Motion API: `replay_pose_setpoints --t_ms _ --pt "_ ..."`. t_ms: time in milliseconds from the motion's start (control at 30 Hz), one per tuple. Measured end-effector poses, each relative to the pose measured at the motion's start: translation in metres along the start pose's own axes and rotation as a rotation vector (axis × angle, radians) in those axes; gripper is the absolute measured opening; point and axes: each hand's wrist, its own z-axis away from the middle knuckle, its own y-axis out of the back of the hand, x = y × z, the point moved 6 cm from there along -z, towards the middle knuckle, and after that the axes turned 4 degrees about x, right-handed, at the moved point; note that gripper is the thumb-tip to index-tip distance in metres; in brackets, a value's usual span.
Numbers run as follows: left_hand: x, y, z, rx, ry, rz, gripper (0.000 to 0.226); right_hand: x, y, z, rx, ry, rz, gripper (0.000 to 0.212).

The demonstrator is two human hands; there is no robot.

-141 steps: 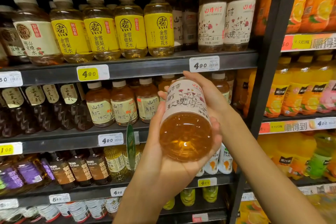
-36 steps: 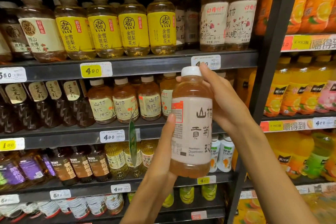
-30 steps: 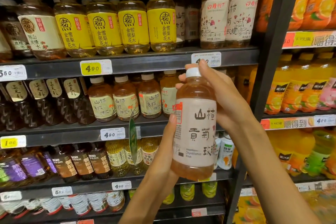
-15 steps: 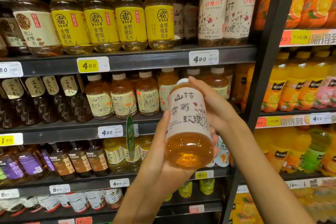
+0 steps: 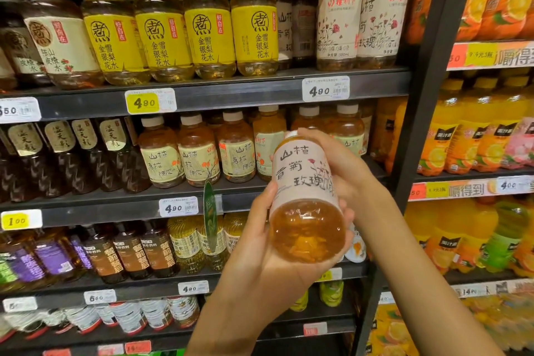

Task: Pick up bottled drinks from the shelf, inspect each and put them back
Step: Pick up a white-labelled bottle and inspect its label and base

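While both hands hold one drink in front of the racks, the scene reads left to right:

Dark bottles (image 5: 60, 159): middle shelf, far left, nearly black liquid, pale labels.
Yellow-label bottles (image 5: 161, 29): a row of four on the top shelf (image 5: 219, 95), pale golden liquid, cream caps.
Amber bottles (image 5: 196, 153): middle shelf, orange-brown liquid, beige labels.
Left hand (image 5: 268, 251): under the base of the held bottle, fingers curled up round its far side, thumb against the near side.
Held bottle (image 5: 306, 196): in the air before the middle shelf, tipped with its base toward the camera; white label with black characters, amber liquid with pale bits settled at the bottom.
Right hand (image 5: 341, 165): wrapped round the neck end, fingers over the cap.
Flower-label bottles (image 5: 361, 14): two at the right end of the top shelf, same white label.
Orange juice bottles (image 5: 468, 136): the next rack, bright orange liquid.
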Motion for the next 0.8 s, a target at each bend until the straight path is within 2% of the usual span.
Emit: replay_pose_setpoints --t_ms 100,200,367,433,500,600,800 --pt "0.012 0.008 -0.004 0.088 -0.144 -0.179 0.062 -0.021 0.001 -0.003 0.014 0.219 0.075 0.016" --pt "0.028 0.014 -0.006 0.111 -0.281 -0.327 0.076 -0.034 -0.003 0.002 -0.013 0.394 0.11 0.017" --pt "0.037 0.029 0.0 0.1 -0.353 -0.596 0.099 -0.043 -0.021 0.014 -0.18 0.498 0.11 0.023" --pt "0.04 0.03 0.003 0.103 -0.419 -0.665 0.095 -0.046 -0.025 0.017 -0.18 0.5 0.149 0.028" --pt "0.042 0.025 0.004 0.086 -0.49 -0.749 0.077 -0.047 -0.026 0.02 -0.143 0.489 0.262 0.037" --pt "0.047 0.018 0.003 0.08 -0.585 -0.874 0.055 -0.044 -0.033 0.029 -0.218 0.471 0.358 0.044" --pt "0.059 0.01 -0.003 0.116 -0.755 -1.183 0.064 -0.052 -0.038 0.041 -0.237 0.615 0.271 0.039"
